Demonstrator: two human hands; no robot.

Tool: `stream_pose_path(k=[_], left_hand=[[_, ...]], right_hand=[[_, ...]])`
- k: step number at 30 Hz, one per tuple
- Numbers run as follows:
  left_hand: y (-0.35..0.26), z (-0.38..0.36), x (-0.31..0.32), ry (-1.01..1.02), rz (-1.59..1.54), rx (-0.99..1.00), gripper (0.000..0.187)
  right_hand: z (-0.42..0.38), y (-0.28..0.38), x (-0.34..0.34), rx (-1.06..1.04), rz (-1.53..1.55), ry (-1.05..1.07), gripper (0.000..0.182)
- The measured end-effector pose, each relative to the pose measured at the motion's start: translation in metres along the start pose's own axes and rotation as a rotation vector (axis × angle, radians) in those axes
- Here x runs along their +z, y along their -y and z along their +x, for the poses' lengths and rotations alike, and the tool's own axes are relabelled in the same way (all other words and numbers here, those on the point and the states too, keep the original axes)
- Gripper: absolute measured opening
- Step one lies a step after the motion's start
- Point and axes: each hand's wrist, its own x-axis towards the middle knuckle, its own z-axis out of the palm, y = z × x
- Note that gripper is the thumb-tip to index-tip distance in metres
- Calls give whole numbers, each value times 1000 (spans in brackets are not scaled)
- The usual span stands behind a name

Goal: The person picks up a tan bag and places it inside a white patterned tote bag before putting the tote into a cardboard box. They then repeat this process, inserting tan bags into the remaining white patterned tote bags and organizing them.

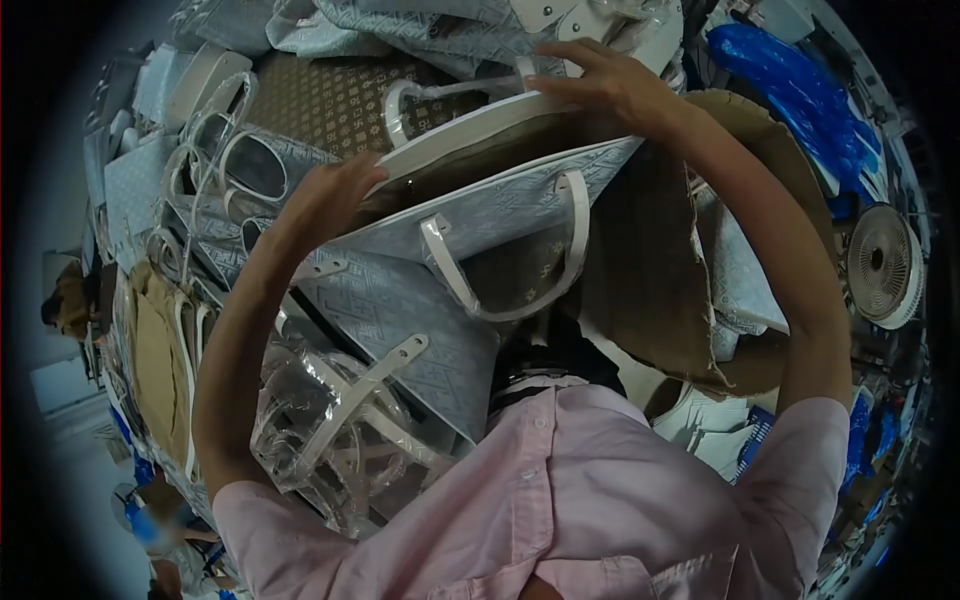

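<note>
A pale patterned tote bag with white trim lies open in front of me, its dark inside showing. My left hand grips the bag's left top corner, thumb near the rim. At the right top corner, my right hand has its fingers over the white edge. A white handle, partly in clear plastic, hangs down on the near side. The far handle stands up behind the rim.
More pale bags with plastic-wrapped handles lie at the left. A brown patterned sheet is behind. To the right are a cardboard box, blue plastic and a fan. Another person is far left.
</note>
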Motion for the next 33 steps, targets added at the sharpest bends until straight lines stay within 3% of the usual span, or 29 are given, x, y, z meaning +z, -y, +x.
stream_pose_path(k=[1, 2, 3, 4, 6, 8, 10, 12, 14, 15, 17, 18, 19, 21, 23, 25, 27, 28, 30, 33], left_hand=[[0, -2, -6, -1, 9, -2, 19], [0, -2, -13, 107, 8, -171, 16], [0, -5, -19, 217, 4, -343, 14], [2, -14, -24, 216, 8, -349, 14], [5, -31, -29, 186, 11, -228, 14], [1, -32, -25, 183, 0, -306, 16], [-5, -29, -30, 163, 2, -379, 18], [-20, -23, -35, 213, -27, -516, 22], [-15, -33, -38, 180, -12, -501, 22], [-14, -36, -39, 175, -59, -503, 22], [-24, -33, -37, 185, -117, -484, 23], [-43, -33, -42, 51, 16, -482, 24], [-62, -27, -47, -83, 144, -476, 26], [-93, 1, -43, -20, 118, -516, 33], [-114, 31, -22, 51, 116, -90, 38], [-145, 75, -1, 166, 30, -173, 39], [-137, 97, 38, -10, 121, 60, 44], [-137, 107, 41, 7, 132, 20, 44], [-138, 124, 44, 377, -318, -197, 44], [-151, 125, 41, 369, -362, -296, 45]], right_hand=[[-12, -6, -2, 102, 71, -8, 22], [-19, -11, -8, 105, 73, -19, 22], [-26, -15, -18, 304, 226, 173, 24], [-30, -22, -26, 493, 378, 370, 26], [-37, -34, -35, 501, 414, 439, 27], [-38, -36, -41, 501, 448, 516, 28], [-30, -30, -49, 834, 589, 604, 30], [-38, -38, -40, 791, 624, 538, 32], [-66, -54, -12, 743, 803, 355, 42], [-63, -54, -20, 729, 789, 360, 42], [-74, -41, -36, 862, 835, 234, 45], [-80, -33, -43, 878, 824, 237, 45], [-84, -25, -49, 834, 782, 93, 37], [-89, -6, -56, 725, 697, -174, 25], [-89, 8, -50, 691, 674, -163, 27], [-86, 15, -41, 381, 432, -178, 27], [-86, 11, -34, 317, 485, -193, 29], [-88, 7, -29, 293, 470, -183, 29], [-88, 0, -22, 266, 481, -189, 30], [-89, -2, -20, 233, 598, -212, 31]])
